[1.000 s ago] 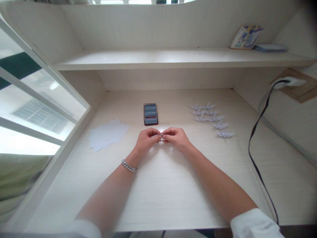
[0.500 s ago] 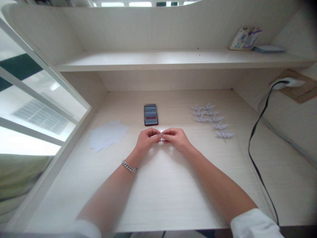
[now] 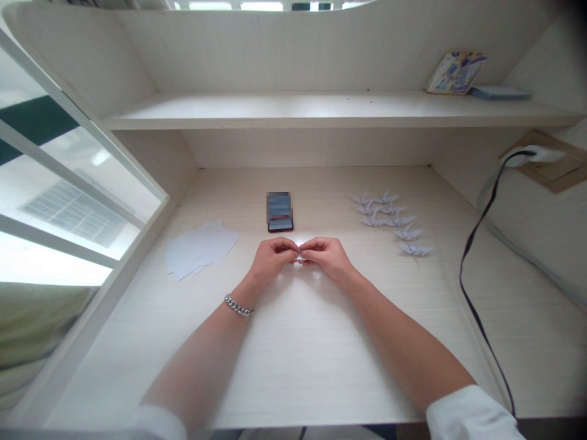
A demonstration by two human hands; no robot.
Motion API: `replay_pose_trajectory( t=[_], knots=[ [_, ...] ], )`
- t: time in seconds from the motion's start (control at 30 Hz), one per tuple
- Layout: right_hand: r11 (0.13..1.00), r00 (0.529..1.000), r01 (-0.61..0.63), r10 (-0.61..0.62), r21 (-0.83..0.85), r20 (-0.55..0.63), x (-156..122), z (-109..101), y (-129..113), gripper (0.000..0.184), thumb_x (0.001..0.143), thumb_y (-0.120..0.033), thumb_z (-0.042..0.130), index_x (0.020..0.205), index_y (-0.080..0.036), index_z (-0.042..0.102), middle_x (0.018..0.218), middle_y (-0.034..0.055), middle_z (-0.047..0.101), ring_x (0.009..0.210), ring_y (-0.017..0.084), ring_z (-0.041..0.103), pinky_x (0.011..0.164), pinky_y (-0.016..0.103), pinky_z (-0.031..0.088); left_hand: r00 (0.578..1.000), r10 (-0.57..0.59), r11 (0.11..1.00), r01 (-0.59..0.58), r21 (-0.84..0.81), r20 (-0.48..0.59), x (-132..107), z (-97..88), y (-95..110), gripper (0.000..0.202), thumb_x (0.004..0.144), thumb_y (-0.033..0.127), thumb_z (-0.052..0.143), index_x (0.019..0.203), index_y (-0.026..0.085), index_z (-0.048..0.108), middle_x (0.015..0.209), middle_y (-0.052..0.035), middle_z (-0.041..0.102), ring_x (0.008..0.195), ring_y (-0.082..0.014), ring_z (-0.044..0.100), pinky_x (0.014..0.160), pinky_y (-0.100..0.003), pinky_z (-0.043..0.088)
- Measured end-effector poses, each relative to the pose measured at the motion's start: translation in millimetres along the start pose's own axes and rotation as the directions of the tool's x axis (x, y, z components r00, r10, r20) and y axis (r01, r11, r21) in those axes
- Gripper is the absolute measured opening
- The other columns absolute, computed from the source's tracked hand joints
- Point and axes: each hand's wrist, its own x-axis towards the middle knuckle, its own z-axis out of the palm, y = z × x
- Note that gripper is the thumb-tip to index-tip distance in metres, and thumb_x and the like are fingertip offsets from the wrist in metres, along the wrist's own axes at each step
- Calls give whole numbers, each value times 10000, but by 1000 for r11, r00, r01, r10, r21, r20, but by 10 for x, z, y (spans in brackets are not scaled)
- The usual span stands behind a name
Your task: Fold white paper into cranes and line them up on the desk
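My left hand (image 3: 274, 256) and my right hand (image 3: 326, 255) meet fingertip to fingertip above the middle of the desk. Both are closed in a pinch on a small piece of folded white paper (image 3: 299, 252), most of it hidden by the fingers. A silver chain bracelet (image 3: 238, 305) circles my left wrist. Just beyond my hands lies a smartphone (image 3: 279, 212), its screen blurred. Off to the right stand several folded white paper cranes (image 3: 384, 211) in short rows. Loose white paper sheets (image 3: 202, 247) overlap on the left.
A black cable (image 3: 465, 269) runs from a wall socket (image 3: 536, 154) down the desk's right side. Above the back of the desk, a shelf (image 3: 275, 110) holds a small colourful box (image 3: 455, 72) and a flat bluish item (image 3: 499, 92). A window frame (image 3: 137, 208) borders the left side.
Both hands keep their pinch on the folded paper at nearly the same spot, with only slight finger movement. The cranes, sheets and phone stay where they were.
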Motion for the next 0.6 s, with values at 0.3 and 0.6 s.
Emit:
replay_pose_trajectory(
  t=[0.3, 0.6],
  knots=[
    [993, 999, -34, 33, 111, 17, 20, -23, 15, 212, 580, -308, 759, 698, -149, 682, 692, 23, 662, 614, 149, 626, 625, 312, 544, 997, 73, 992, -68, 107, -39, -37, 10, -27, 128, 630, 210, 675, 735, 137, 690, 708, -49, 676, 647, -140, 598, 623, -243, 465],
    [997, 999, -36, 36, 64, -8, 34, -21, 21, 226, 538, -285, 771, 699, -156, 679, 684, 25, 661, 608, 152, 616, 602, 289, 531, 997, 59, 992, -55, 110, -42, -12, -13, -73, 132, 637, 215, 663, 742, 141, 697, 735, -58, 686, 668, -150, 610, 638, -250, 477]
  ],
)
